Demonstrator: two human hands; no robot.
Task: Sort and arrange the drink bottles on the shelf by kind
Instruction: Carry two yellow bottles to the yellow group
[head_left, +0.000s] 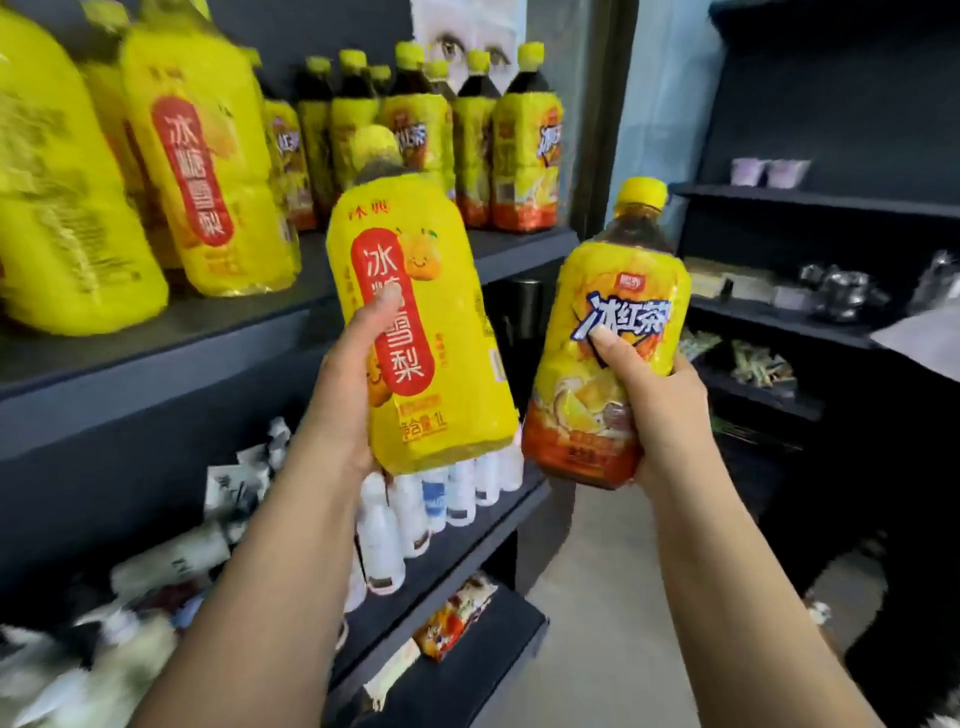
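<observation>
Presumably heavy and slick-sleeved, the pear-drink bottle (426, 332) and iced-tea bottle (608, 338) are held before the shelf (156, 364), clasped mid-body by the left hand (353, 384) and right hand (662, 415) respectively.

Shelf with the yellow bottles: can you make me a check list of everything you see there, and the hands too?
Surface: dark shelf board, partly bare.
Job's things: pear drink bottles stand left, iced tea bottles right, on one board.
Clutter: white bottles on the board below; snack packets lower down.
Grips: left hand holds a pear drink bottle; right hand holds an iced tea bottle.
Cables: nothing seen.
Surroundings: dark side shelves at right, with metal pots.
</observation>
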